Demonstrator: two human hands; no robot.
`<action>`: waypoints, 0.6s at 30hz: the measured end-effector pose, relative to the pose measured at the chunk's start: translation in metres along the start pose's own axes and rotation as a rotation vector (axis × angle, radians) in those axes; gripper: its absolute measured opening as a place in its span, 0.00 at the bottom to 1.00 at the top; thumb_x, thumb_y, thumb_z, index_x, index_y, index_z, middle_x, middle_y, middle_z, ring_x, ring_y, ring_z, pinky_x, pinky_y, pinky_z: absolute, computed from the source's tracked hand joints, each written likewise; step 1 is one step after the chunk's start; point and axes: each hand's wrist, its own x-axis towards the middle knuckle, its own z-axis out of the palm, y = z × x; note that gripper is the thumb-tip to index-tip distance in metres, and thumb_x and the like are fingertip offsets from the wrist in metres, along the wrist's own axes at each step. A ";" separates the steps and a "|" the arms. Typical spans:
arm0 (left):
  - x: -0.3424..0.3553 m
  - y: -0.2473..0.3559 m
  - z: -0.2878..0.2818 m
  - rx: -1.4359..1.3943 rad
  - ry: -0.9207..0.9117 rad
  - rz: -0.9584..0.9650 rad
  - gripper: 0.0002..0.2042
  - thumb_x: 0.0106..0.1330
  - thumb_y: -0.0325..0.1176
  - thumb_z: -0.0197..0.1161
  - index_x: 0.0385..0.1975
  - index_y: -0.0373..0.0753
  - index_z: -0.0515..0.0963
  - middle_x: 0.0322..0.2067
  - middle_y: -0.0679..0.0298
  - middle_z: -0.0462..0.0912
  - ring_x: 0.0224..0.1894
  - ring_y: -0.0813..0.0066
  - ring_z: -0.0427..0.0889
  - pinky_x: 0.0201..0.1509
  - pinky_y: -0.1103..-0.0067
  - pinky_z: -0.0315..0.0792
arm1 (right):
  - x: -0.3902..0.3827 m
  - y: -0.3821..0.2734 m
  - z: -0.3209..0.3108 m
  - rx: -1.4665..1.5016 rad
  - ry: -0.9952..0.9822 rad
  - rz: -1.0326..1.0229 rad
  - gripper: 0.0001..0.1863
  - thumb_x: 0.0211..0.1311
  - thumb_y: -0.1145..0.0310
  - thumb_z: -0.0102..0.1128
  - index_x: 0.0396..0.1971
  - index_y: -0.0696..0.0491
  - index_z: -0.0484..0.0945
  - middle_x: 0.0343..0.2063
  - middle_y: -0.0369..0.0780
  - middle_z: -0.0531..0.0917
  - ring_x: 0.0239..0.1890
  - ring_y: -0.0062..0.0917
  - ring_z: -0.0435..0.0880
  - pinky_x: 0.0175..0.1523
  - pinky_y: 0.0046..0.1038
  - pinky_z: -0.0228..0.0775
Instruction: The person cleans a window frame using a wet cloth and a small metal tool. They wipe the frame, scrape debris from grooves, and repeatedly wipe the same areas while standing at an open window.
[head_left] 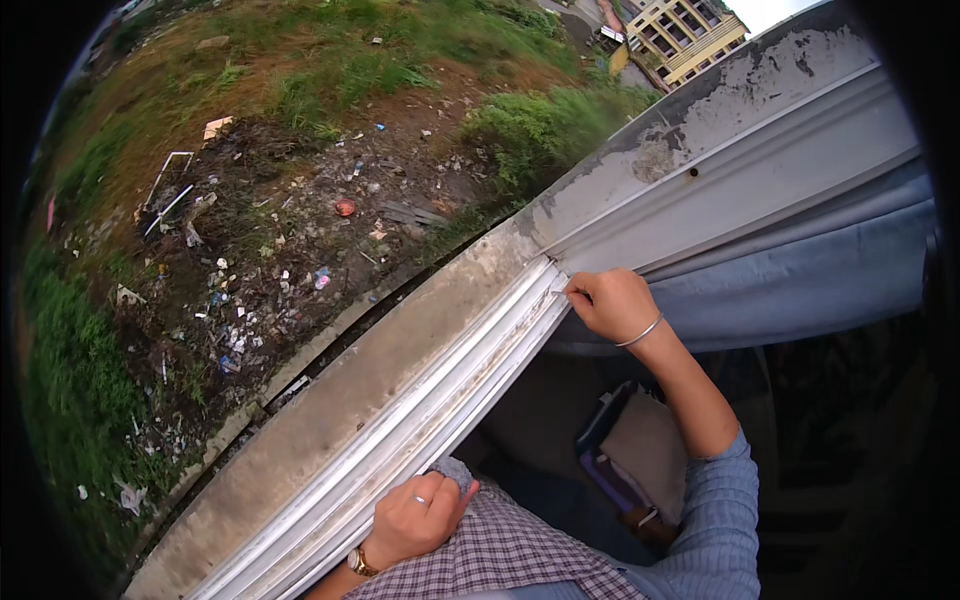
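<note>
A white sliding-window track (400, 440) with several parallel grooves runs diagonally across the view, with brown dirt along its channels. At the track's far right end my right hand (612, 303) is closed in a pinch, fingertips down at the grooves. Something thin and pale seems to stick out from the fingertips, too small to name. Lower down, my left hand (415, 515) rests by the inner edge of the track, its fingers wrapped round a bunched grey cloth (456, 471). Part of the cloth is hidden by the fingers.
Outside the track lies a rough concrete ledge (330, 420), dropping to ground strewn with litter (250, 300) and grass. A grey window frame (750, 170) and a blue curtain (790, 275) stand at the right. Inside, below my right arm, is a beige and dark bag-like thing (640, 450).
</note>
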 end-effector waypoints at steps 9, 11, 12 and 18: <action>0.003 -0.003 0.000 -0.019 -0.009 0.026 0.13 0.55 0.37 0.75 0.21 0.42 0.75 0.17 0.69 0.68 0.17 0.75 0.71 0.18 0.81 0.66 | -0.005 0.000 0.008 -0.057 0.064 0.015 0.04 0.57 0.66 0.62 0.27 0.49 0.83 0.21 0.45 0.83 0.26 0.46 0.83 0.34 0.45 0.76; 0.003 -0.003 -0.002 -0.021 -0.039 0.031 0.13 0.55 0.37 0.74 0.21 0.42 0.75 0.17 0.69 0.68 0.17 0.76 0.71 0.18 0.81 0.66 | -0.014 -0.006 0.014 -0.089 0.111 -0.001 0.04 0.59 0.68 0.61 0.27 0.52 0.78 0.20 0.46 0.81 0.24 0.45 0.82 0.31 0.44 0.75; 0.001 -0.003 -0.002 -0.050 -0.043 0.032 0.13 0.54 0.36 0.75 0.22 0.41 0.75 0.18 0.67 0.69 0.17 0.73 0.72 0.18 0.79 0.66 | -0.020 -0.012 0.018 -0.106 0.138 0.004 0.04 0.59 0.69 0.60 0.27 0.52 0.77 0.20 0.46 0.81 0.23 0.45 0.82 0.29 0.44 0.75; 0.001 -0.003 -0.002 -0.075 -0.060 0.024 0.14 0.52 0.34 0.77 0.25 0.38 0.76 0.19 0.64 0.72 0.16 0.69 0.74 0.18 0.76 0.67 | -0.031 -0.032 0.037 -0.125 0.238 0.040 0.05 0.60 0.70 0.59 0.27 0.52 0.73 0.20 0.45 0.79 0.21 0.46 0.81 0.25 0.44 0.74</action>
